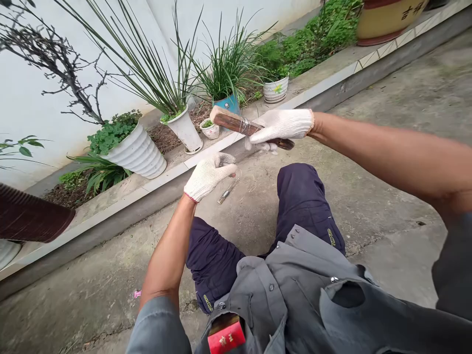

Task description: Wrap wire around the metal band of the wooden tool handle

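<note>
Yellow planter (pixel 379 27): you can read a dark 吉 on its side; the character next to it is unclear.
Red packet (pixel 226 339) at your chest: it carries gold characters, one seemingly 王, the other too small to tell.
Dark trousers (pixel 300 196): each of your legs bears yellow-green lettering (pixel 331 237), too blurred to read surely.

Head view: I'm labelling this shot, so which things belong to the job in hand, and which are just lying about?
Seemingly part of the job:
wooden piece, held in the right hand
thin wire wound around it
perhaps the slim object on the ground

Just about:
pink scrap
white ribbed pot
blue pot
</note>
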Demonstrator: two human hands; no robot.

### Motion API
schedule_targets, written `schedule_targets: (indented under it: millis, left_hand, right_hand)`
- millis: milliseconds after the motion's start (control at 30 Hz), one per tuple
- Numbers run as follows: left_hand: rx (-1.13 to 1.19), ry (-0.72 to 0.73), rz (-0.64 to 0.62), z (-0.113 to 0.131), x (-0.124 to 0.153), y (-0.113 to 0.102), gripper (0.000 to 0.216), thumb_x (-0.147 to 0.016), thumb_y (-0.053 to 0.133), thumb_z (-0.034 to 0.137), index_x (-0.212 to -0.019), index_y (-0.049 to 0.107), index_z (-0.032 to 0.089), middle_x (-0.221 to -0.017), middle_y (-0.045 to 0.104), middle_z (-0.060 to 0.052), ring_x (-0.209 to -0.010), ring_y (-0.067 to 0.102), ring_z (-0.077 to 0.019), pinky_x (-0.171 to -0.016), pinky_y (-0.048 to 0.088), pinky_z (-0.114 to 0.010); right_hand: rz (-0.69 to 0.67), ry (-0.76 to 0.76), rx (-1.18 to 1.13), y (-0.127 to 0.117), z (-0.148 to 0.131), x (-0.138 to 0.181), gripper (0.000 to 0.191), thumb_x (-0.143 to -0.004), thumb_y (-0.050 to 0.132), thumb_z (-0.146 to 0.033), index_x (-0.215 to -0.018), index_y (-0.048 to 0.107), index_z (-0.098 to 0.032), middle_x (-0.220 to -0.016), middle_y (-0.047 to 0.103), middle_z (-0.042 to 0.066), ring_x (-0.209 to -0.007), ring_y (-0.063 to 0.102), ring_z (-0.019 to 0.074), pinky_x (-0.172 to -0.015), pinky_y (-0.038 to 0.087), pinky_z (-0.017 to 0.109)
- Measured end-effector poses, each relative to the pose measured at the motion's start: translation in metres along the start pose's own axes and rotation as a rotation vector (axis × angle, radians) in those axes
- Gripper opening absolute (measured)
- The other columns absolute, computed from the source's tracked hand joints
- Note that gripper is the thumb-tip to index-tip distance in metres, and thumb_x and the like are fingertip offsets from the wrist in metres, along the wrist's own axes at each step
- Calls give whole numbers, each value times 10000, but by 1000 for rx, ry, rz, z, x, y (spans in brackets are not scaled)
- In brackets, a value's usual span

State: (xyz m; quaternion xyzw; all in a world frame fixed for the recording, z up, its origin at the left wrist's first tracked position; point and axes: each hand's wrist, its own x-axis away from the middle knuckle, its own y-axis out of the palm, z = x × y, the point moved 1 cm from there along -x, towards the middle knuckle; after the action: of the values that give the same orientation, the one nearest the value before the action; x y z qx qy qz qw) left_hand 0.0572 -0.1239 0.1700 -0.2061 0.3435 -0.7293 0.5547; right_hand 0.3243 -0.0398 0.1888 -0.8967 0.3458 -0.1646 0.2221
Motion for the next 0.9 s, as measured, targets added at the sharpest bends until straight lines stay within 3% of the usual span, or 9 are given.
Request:
schedule_targets:
  millis: [167, 333, 467, 600, 733, 900]
  left_hand:
    - [123, 34, 13, -10, 6, 5, 470, -870, 759, 403, -1281, 719, 180, -1099, 805, -70, -1046, 747, -243, -938, 577, -355]
    - [196, 71, 131, -13, 13, 11, 466, -933, 683, 308, -1381, 696, 182, -1221, 793, -107, -1117, 750, -247, -1081, 575, -428]
    - [105, 85, 203, -12, 21, 9, 406, -985, 623, 305, -1370, 730, 233, -1357, 765, -78, -1220, 733, -261, -1136, 566, -436]
    - [36, 95, 234, -14, 26, 3, 405, -1057, 509, 341, -1387, 735, 273, -1353, 774, -31, -1231, 739, -232, -1113, 580, -382]
    - [-82, 76, 321, -16, 29, -8, 364, -1068, 525, 398, -1264, 800, 261, -1211, 822, -23, -1193, 753, -219, -1113, 569, -354]
    - [-246, 34, 472, -20, 33, -25, 257, -1017, 600, 342, -1088, 831, 253, -1180, 829, -11, -1179, 745, -217, -1118, 543, -346]
  right_hand:
    - [52, -49, -48, 15, 3, 4, 416, -1037, 639, -541, -1182, 708, -157, -828, 683, 53, -680, 650, 147, -631, 542, 241]
    - [92, -79, -117, 30, -7, 12, 446, -951, 718, -598, -1122, 741, -186, -792, 686, 52, -618, 641, 162, -509, 510, 244]
    - [140, -89, -154, 37, -15, 12, 405, -958, 734, -557, -1082, 746, -171, -755, 680, 50, -568, 615, 142, -479, 484, 238]
    - [207, -69, -203, 39, -19, 5, 406, -937, 775, -573, -1044, 738, -183, -697, 658, 35, -524, 587, 131, -451, 461, 237]
    - [272, -30, -268, 41, -24, 3, 407, -941, 779, -577, -998, 726, -177, -682, 655, 37, -488, 551, 117, -424, 429, 233]
    - [310, -21, -380, 45, -30, 9, 278, -1070, 629, -391, -1059, 709, -124, -681, 611, 2, -491, 523, 84, -460, 444, 202]
